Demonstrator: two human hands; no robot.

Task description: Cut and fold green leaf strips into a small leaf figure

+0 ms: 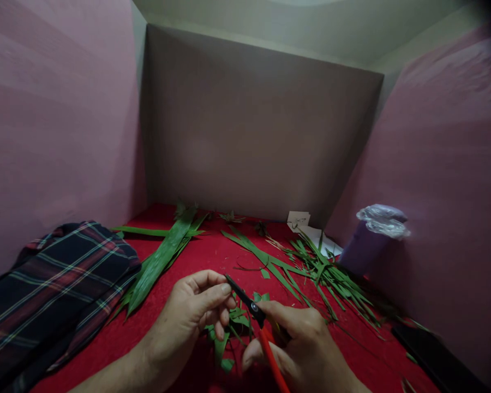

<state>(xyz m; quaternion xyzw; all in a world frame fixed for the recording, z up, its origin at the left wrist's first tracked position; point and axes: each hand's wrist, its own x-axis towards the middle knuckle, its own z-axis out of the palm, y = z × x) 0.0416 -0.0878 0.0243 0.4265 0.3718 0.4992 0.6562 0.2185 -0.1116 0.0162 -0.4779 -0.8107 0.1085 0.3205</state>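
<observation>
Gripping red-handled scissors [254, 308]: right hand [311, 338]. Left hand [190, 308]: thumb and forefinger pinched beside scissor tip, contents unclear. Beneath both: green leaf pieces [220, 349].

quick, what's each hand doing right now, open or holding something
Left hand: fingers curled; whether its grip holds anything cannot be told.
Right hand: closed, holding black-bladed, orange-handled scissors.
</observation>
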